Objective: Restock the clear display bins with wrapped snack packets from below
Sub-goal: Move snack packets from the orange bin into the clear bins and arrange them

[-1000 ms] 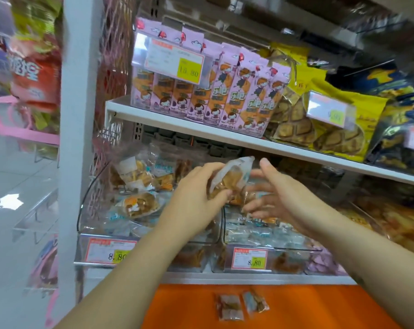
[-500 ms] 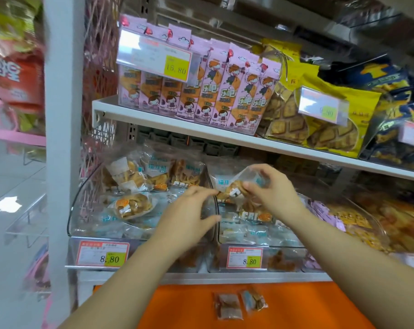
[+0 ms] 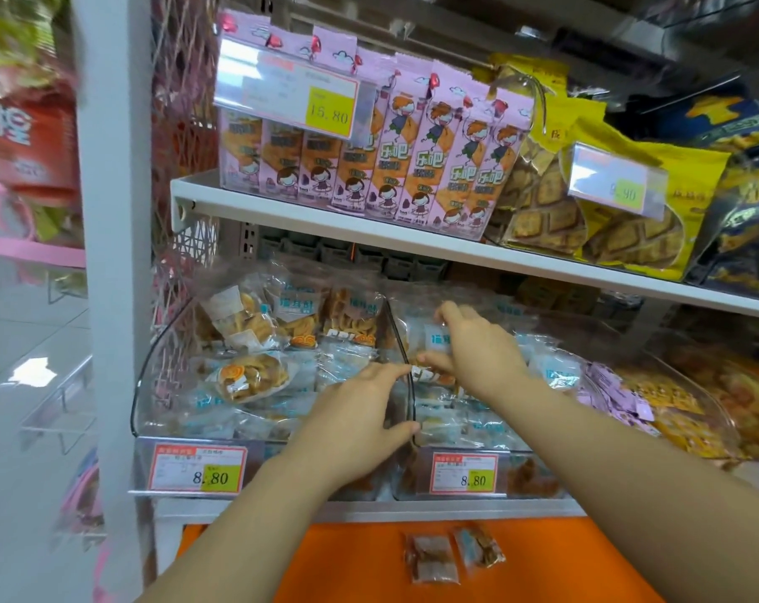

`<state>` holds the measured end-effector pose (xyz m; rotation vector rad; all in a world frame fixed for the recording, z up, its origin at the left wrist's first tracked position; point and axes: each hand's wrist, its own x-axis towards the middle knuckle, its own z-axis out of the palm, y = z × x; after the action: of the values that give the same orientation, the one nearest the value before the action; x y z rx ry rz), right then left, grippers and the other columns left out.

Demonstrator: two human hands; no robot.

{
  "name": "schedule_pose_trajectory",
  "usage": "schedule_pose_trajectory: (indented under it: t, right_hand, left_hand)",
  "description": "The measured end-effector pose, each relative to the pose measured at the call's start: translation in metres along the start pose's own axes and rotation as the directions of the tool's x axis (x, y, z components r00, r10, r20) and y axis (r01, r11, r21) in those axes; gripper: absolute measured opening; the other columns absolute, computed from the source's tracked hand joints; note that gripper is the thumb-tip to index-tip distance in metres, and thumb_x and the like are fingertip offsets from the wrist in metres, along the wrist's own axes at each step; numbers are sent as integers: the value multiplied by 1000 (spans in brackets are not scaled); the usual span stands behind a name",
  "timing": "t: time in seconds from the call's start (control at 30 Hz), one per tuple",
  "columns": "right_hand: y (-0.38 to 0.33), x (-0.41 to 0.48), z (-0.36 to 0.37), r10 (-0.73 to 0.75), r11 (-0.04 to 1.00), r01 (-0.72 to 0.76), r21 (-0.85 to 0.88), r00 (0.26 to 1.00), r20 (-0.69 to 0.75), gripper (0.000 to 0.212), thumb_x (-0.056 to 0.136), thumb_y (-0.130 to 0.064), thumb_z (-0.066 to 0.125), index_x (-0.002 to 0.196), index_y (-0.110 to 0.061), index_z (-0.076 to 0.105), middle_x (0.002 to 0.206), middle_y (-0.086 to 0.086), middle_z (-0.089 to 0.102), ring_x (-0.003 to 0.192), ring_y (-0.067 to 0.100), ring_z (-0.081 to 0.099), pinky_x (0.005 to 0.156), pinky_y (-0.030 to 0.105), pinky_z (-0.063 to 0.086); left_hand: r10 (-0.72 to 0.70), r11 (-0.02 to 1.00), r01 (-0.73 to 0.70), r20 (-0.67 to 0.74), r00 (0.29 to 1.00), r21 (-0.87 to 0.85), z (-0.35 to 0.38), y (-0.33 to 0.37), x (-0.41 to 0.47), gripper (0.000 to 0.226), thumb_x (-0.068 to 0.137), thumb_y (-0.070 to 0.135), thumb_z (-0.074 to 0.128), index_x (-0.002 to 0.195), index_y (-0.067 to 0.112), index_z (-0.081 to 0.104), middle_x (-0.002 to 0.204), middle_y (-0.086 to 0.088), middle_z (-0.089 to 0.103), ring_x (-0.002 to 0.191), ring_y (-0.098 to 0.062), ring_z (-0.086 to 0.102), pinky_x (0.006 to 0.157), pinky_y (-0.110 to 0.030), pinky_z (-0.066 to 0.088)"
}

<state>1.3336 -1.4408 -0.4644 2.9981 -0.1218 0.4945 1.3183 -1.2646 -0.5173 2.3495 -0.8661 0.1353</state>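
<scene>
Tall white upright [image 3: 112, 254] of the shelving at my left, blurred goods beyond it. White upper shelf [image 3: 369, 228] runs across above my arms; orange bench [image 3: 325, 567] sits below the bins. Under the shelf stand clear display bins side by side: left bin [image 3: 151, 385] heaped with clear-wrapped pastry snacks, middle bin [image 3: 456, 428] filled with the same kind, right bin [image 3: 695, 406] holding small pink sachets and yellow-wrapped pieces. On the upper shelf, a row of pink cartons [image 3: 412, 158] stands upright, yellow bags [image 3: 608, 211] of lattice-topped biscuits lean beside them, and dark blue bags [image 3: 738, 211] are at far right. My left hand [image 3: 360, 420] is open, fingers loosely spread, at the black-edged wall between left and middle bins, holding nothing. My right hand [image 3: 477, 350] reaches into the middle bin, fingers and thumb pinching a wrapped packet [image 3: 432, 339] with a blue label, which sits on top of the pile near the bin's left wall. Two loose packets [image 3: 432, 559] lie flat on the bench, just beside each other. Price tags: 8.80 on the left bin [image 3: 197, 472] and middle bin [image 3: 464, 474], 15.80 on the cartons [image 3: 290, 97].
</scene>
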Motion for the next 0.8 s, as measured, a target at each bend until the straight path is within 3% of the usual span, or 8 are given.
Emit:
schedule_pose_trajectory:
  t: [0.13,0.2,0.27,0.37,0.6,0.67,0.8]
  right_hand:
    - [8,-6,1,-55,998,55,13,997,-46,67,82,-63,52,133,-23,38,131,0,43,101,24,58,71,34,47]
    - [14,-15,2,-34,996,48,80,986,-163,65,83,-58,57,136,-23,39,131,1,41,101,22,57,68,32,47]
    - [17,-25,10,-108,987,130,90,970,-218,55,87,-43,61,134,-19,46,132,4,44,111,23,51,77,37,50]
    - [18,-30,27,-240,970,242,-5,962,-126,56,87,-28,65,139,-17,46,139,10,47,125,31,45,98,50,45]
    - [12,-24,20,-244,969,244,-41,970,15,66,94,-36,52,150,-29,17,157,0,18,141,23,20,111,39,22]
    - [24,-38,13,-205,977,206,51,979,-16,66,94,-39,53,150,-29,20,158,-3,13,142,20,17,114,38,20]
    - [74,-75,5,45,967,-6,255,988,-147,52,90,-24,61,140,-18,44,149,1,33,132,23,37,104,37,37]
  left_hand:
    - [-4,1000,4,22,1000,7,-1,0,-1,69,88,46,60,146,36,24,148,8,37,122,-18,50,100,-38,44]
    - [1,1000,-1,29,1000,12,-1,1,-1,69,89,46,58,147,36,22,149,8,35,123,-18,50,101,-38,44]
    - [3,1000,-3,30,1000,13,-1,0,-1,68,90,45,58,147,36,22,149,8,35,121,-17,51,101,-38,44]
    - [-3,1000,3,30,1000,-4,-1,2,0,67,90,44,58,146,35,24,148,8,36,120,-16,52,100,-37,44]
    - [-27,999,26,34,999,35,-4,8,-2,67,90,44,57,147,36,22,147,8,35,115,-14,54,98,-35,45]
    - [-14,996,10,46,999,92,-6,11,-6,68,91,45,55,148,34,21,150,10,29,121,-14,50,103,-34,42]
    - [46,993,-42,-27,999,112,-7,20,-14,58,93,42,53,145,34,29,148,16,24,131,-9,37,110,-31,35]
